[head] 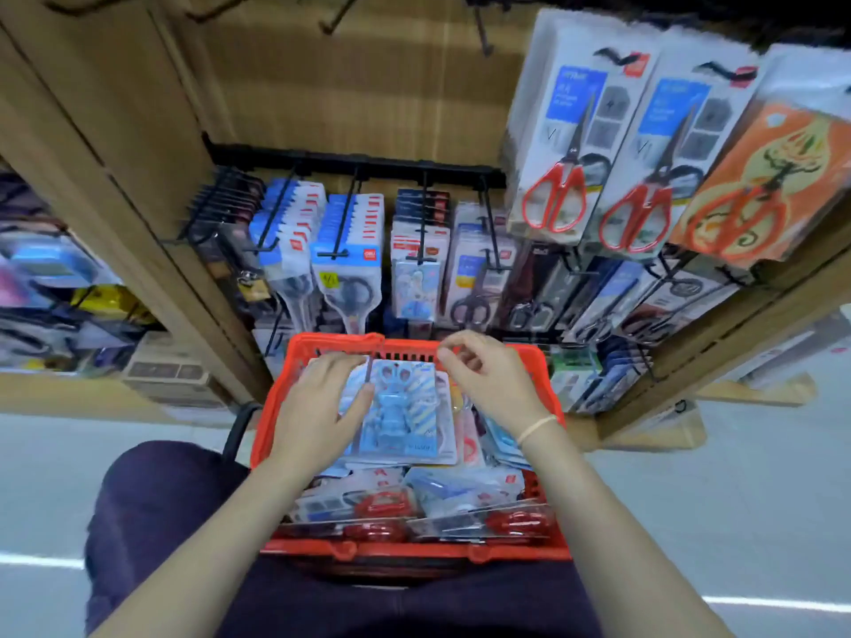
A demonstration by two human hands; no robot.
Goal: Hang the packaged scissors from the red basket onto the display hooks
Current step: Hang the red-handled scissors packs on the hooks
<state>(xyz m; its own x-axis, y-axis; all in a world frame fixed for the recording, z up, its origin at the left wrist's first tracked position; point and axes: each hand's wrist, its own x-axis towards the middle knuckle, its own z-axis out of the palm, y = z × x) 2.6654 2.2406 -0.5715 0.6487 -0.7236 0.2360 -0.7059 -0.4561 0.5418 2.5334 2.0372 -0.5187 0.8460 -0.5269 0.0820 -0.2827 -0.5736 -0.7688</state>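
At lower centre-left of the frame, the left hand (pixel 322 402) lies flat, fingers straight and released, on a blue scissors pack (pixel 398 409) atop the pile. Just right of it, the right hand (pixel 488 379) hovers over the same pack with fingers curled and fingertips pinched together; whether they grasp anything I cannot tell. Both reach into the red basket (pixel 414 552) at centre bottom, which is heaped with packaged scissors, while filled display hooks (pixel 340 227) hang above it.
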